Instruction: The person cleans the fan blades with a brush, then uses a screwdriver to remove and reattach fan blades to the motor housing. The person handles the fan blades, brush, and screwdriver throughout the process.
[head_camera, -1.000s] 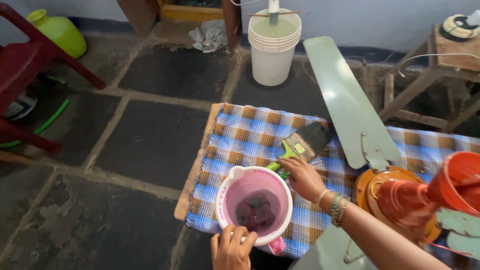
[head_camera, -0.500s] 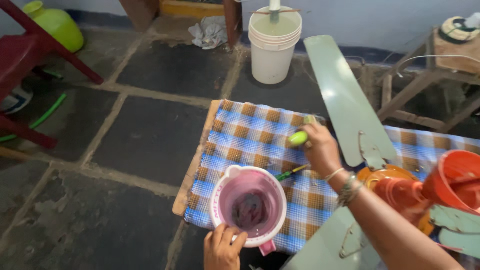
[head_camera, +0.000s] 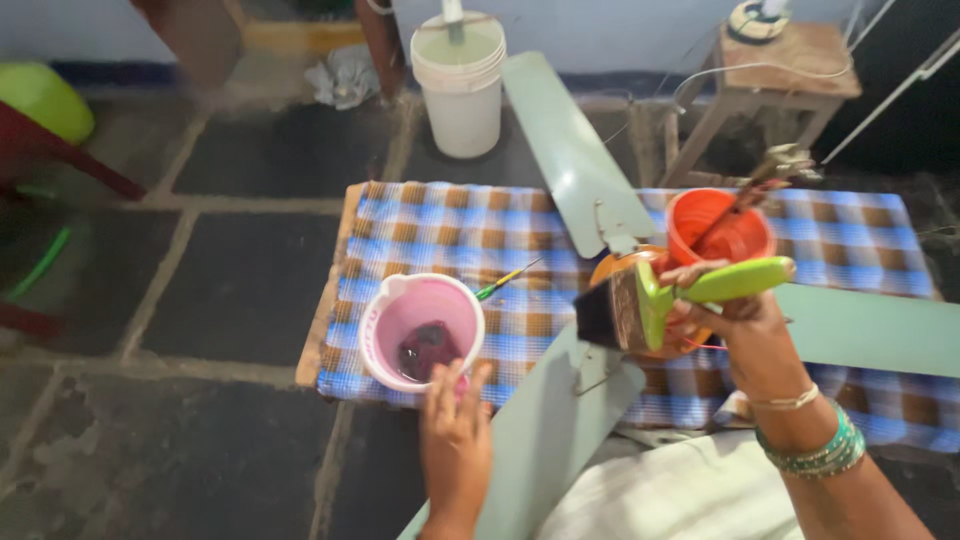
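Our right hand grips a green-handled brush above the fan; our left hand, fingers loosely spread, touches the pink jug on the checked cloth.

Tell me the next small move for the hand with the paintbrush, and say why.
Probably lower the paintbrush toward the pink jug. The right hand holds it raised by its green handle over the ceiling fan's hub, while the left hand steadies the jug, which holds dark liquid.
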